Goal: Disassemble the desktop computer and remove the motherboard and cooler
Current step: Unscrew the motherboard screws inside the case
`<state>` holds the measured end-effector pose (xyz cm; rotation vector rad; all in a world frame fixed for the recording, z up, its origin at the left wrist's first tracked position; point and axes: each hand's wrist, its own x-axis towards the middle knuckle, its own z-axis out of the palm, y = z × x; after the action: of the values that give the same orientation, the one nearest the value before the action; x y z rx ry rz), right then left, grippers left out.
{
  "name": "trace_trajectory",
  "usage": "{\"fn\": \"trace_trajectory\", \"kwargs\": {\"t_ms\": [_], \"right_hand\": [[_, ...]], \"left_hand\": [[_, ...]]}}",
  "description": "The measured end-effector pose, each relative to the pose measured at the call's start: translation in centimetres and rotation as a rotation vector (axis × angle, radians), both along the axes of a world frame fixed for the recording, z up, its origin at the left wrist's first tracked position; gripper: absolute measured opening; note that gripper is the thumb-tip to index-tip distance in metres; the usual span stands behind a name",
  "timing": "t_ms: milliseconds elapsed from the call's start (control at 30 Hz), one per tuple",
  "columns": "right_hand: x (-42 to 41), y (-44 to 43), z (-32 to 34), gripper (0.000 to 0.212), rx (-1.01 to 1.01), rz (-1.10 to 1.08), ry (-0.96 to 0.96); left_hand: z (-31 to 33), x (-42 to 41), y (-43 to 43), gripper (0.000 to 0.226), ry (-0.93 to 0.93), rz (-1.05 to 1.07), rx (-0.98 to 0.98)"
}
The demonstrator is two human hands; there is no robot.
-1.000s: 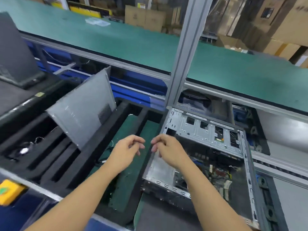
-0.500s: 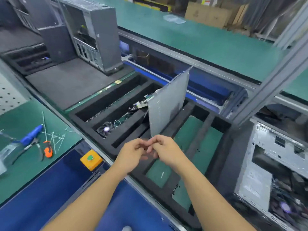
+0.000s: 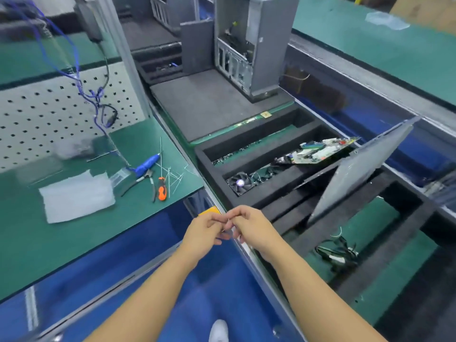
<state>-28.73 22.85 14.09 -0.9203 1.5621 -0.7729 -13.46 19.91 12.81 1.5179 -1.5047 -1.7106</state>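
Hands meet in mid-air low in the view: the left hand (image 3: 203, 234) and the right hand (image 3: 253, 230) both have curled fingers, and their fingertips touch each other. Whether they pinch some small thing between them I cannot tell. Below them are a blue floor and the toe of a white shoe (image 3: 218, 330). A yellow box (image 3: 208, 211) peeks out just behind the left hand.

To the left lies a green bench mat (image 3: 61, 248) with a white sheet (image 3: 76, 195) on it. Beyond the sheet are an orange-handled screwdriver (image 3: 161, 191), pliers (image 3: 144, 180), a blue-handled tool (image 3: 148, 161) and loose cable ties (image 3: 174, 177). A white pegboard (image 3: 44, 112) stands behind them, with a blue cable (image 3: 71, 62) hanging in front of it.

To the right sits a black foam tray (image 3: 266, 201) with several compartments. Black wires (image 3: 338, 253) lie in a near compartment with a green bottom. A grey side panel (image 3: 357, 169) stands tilted in the tray, its top leaning away to the right. The cooler (image 3: 240, 183) lies in a long slot, fan up. The motherboard (image 3: 320, 151) rests tilted at the far end of the same slot, well apart from both hands.

Farther back a grey foam pad (image 3: 204, 104) carries an upright computer case (image 3: 259, 45), its open side facing left. A long green conveyor (image 3: 370, 50) runs along the far right, with a clear plastic bag (image 3: 385, 19) on it.
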Motion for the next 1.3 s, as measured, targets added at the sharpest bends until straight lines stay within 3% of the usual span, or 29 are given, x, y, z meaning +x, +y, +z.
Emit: {"fn": "trace_trajectory", "kwargs": {"t_ms": [367, 433, 500, 567, 633, 833, 1133, 1300], "right_hand": [[0.4, -1.3, 0.8, 0.025, 0.001, -0.015, 0.075], [-0.6, -0.6, 1.2, 0.021, 0.000, 0.017, 0.323], [-2.2, 0.8, 1.4, 0.030, 0.043, 0.140, 0.719], [-4.0, 2.7, 1.4, 0.045, 0.119, 0.199, 0.879], [-5.9, 5.0, 1.6, 0.049, 0.183, 0.159, 0.865], [-11.8, 12.7, 2.3, 0.028, 0.194, -0.117, 0.784], [-17.5, 23.4, 3.4, 0.027, 0.254, -0.398, 0.738], [-19.2, 29.9, 6.0, 0.018, 0.098, -0.736, 0.683]], "left_hand": [[-0.2, 0.0, -2.0, 0.024, -0.010, -0.022, 0.014], [-0.1, -1.2, -2.1, 0.024, -0.033, -0.080, -0.019], [-0.2, -3.0, -2.1, 0.025, -0.058, -0.167, -0.050], [-0.4, -5.3, -1.6, 0.028, -0.081, -0.293, -0.086], [-0.5, -7.8, -0.7, 0.028, -0.083, -0.424, -0.111], [-0.6, -16.7, 3.5, 0.021, -0.069, -0.650, -0.159], [0.3, -26.0, 12.3, 0.025, -0.039, -0.922, -0.201], [2.3, -31.2, 18.6, 0.032, 0.117, -1.011, -0.334]]}}
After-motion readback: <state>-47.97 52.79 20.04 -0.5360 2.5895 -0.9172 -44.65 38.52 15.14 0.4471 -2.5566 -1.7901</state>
